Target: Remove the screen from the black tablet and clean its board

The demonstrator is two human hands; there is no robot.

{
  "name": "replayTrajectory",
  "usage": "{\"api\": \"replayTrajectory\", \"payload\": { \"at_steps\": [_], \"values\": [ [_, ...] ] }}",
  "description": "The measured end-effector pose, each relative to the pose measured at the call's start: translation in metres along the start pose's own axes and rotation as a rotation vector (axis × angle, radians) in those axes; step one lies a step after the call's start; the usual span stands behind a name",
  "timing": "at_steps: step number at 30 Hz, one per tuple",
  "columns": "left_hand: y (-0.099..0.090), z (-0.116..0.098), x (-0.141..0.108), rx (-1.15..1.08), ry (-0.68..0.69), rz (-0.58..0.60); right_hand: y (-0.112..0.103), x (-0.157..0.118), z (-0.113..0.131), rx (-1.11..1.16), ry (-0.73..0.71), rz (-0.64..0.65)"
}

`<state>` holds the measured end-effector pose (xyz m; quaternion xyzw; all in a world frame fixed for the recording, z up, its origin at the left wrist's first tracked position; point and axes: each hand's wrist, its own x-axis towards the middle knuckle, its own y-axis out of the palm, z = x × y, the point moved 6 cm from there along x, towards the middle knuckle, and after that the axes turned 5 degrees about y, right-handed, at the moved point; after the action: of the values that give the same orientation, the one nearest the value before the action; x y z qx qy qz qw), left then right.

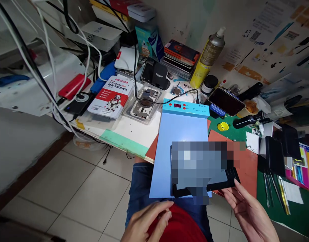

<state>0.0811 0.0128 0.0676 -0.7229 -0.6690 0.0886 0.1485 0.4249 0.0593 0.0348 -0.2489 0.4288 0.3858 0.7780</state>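
Note:
A black-bordered tablet [221,183] lies tilted over the blue heating plate [184,127], its right end reaching past the plate's edge. Most of its surface is covered by blurred squares. My right hand [249,206] grips its lower right corner, thumb on top and fingers below. Short of the plate's near edge, above my lap, my left hand [150,220] holds nothing; its fingers are bent a little and apart from the thumb. The plate's far end carries a light-blue control box [186,109] with a red display and a black cable plugged in.
On the left stand a battery box [111,97] and an opened phone [146,103] in a clear tray. A yellow spray can [207,57] and a dark phone [226,101] are behind. Tweezers [268,188] lie on the green mat at right. White cables [47,50] hang at left.

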Motion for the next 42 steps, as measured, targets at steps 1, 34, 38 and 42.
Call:
{"api": "replayTrajectory", "payload": {
  "at_steps": [1,34,38,42],
  "values": [
    [0.000,-0.003,0.001,0.097,0.055,-0.010,0.004,-0.002,0.002,-0.015,-0.022,0.003],
    [0.028,-0.018,0.022,0.708,0.356,-0.212,-0.005,0.001,-0.010,0.033,0.050,-0.078],
    [0.028,-0.016,0.022,0.711,0.347,-0.198,-0.014,0.004,-0.014,0.072,0.053,-0.134],
    [0.030,-0.013,0.021,0.716,0.347,-0.195,-0.014,0.004,-0.014,0.078,0.040,-0.127]
  ]
}}
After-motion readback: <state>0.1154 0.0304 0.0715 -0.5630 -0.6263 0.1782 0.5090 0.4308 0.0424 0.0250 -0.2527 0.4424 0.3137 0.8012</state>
